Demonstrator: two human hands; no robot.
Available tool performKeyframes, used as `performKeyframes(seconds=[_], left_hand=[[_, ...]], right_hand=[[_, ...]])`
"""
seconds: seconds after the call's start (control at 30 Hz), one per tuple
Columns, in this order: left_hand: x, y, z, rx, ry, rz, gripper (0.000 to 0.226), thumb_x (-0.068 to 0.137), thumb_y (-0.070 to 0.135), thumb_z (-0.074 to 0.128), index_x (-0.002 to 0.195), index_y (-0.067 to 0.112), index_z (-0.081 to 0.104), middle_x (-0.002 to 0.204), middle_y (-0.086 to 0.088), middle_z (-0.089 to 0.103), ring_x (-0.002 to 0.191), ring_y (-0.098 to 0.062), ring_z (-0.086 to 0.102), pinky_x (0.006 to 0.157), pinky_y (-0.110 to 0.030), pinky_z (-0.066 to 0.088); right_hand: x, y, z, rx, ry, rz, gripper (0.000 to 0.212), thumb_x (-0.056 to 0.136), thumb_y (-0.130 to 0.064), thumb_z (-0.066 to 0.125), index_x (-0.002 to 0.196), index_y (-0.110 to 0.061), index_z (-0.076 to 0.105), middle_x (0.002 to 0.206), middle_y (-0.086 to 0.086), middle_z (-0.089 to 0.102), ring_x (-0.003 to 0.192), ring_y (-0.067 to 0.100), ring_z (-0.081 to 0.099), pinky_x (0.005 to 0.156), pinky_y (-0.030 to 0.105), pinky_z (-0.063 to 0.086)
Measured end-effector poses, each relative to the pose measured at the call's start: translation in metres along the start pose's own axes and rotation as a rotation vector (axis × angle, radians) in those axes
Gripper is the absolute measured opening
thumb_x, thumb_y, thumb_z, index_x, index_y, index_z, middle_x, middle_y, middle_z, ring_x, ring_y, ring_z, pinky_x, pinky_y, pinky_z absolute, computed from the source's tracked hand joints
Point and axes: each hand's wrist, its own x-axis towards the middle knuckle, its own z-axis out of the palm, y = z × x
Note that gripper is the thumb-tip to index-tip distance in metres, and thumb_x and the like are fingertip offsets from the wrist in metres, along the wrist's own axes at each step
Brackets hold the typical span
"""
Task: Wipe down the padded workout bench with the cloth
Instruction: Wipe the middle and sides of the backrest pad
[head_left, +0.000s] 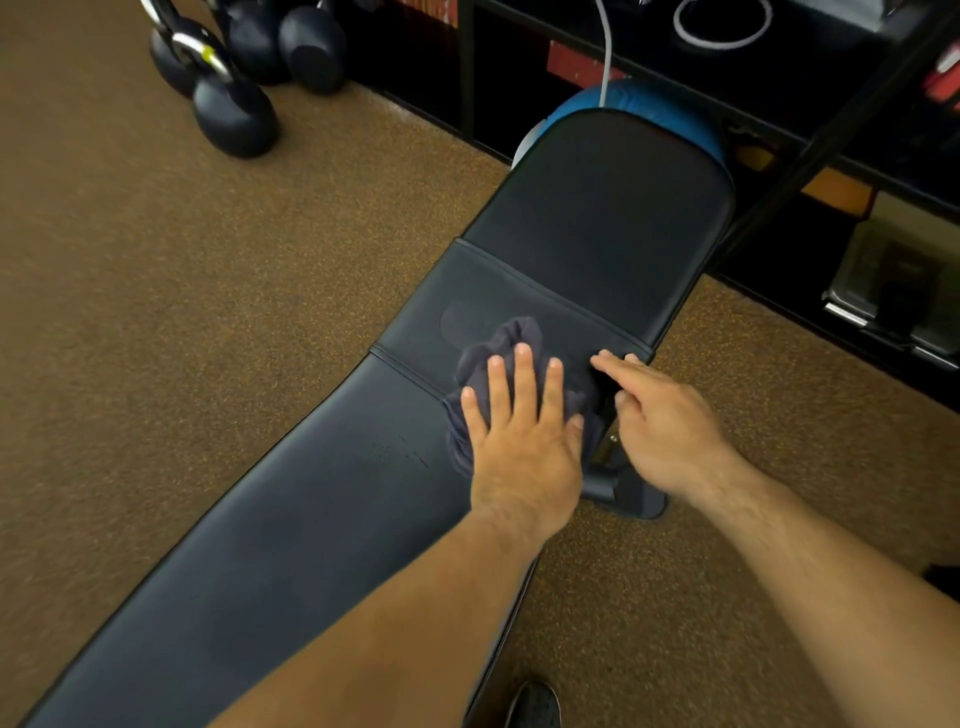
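The black padded bench (311, 519) runs diagonally from the lower left to the upper right, with two stitched seams across its middle. A crumpled dark cloth (511, 335) lies on the pad near the closer seam. My left hand (519, 441) lies flat on the cloth, fingers spread, and presses it against the pad. My right hand (665, 431) rests at the bench's right edge beside the cloth. Its fingers are loosely extended, touch the pad's rim and hold nothing.
Several black kettlebells (234, 111) stand on the brown speckled floor at the upper left. A dark storage rack (779, 130) lines the back right, with a blue ball (639, 101) just behind the bench's far end. The bench's foot (623, 491) sits under my right hand. A shoe (535, 704) shows at the bottom.
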Motion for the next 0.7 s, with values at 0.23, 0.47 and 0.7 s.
performKeyframes(seconds=[0.23,0.47,0.7], left_hand=[[0.006,-0.055,-0.046,-0.387,0.311,0.069,0.053,0.097,0.038,0.027,0.143,0.014,0.041,0.152,-0.004,0.036,0.138,-0.020,0.035,0.109,-0.044,0.031],[0.043,-0.125,-0.071,-0.211,0.064,-0.071,0.045,0.103,0.026,0.031,0.145,0.011,0.036,0.155,-0.003,0.031,0.143,-0.015,0.023,0.113,-0.022,0.010],[0.040,-0.124,-0.068,-0.118,-0.033,-0.086,0.050,0.103,0.026,0.025,0.151,0.013,0.022,0.160,0.001,0.012,0.146,-0.014,0.009,0.114,-0.023,0.004]], right_hand=[[-0.005,-0.033,0.018,-0.048,0.325,-0.073,0.049,0.094,-0.036,0.041,0.139,-0.017,0.048,0.144,0.003,0.048,0.139,0.020,0.031,0.114,0.036,0.021],[0.023,-0.072,0.081,-0.520,0.054,-0.179,0.066,0.092,-0.065,0.024,0.150,-0.034,0.017,0.161,0.000,0.006,0.146,0.032,-0.008,0.113,0.062,-0.003],[-0.009,-0.028,0.075,-0.452,0.077,-0.277,0.048,0.098,-0.040,0.031,0.143,-0.025,0.041,0.155,-0.004,0.031,0.147,0.023,0.012,0.116,0.052,0.015]])
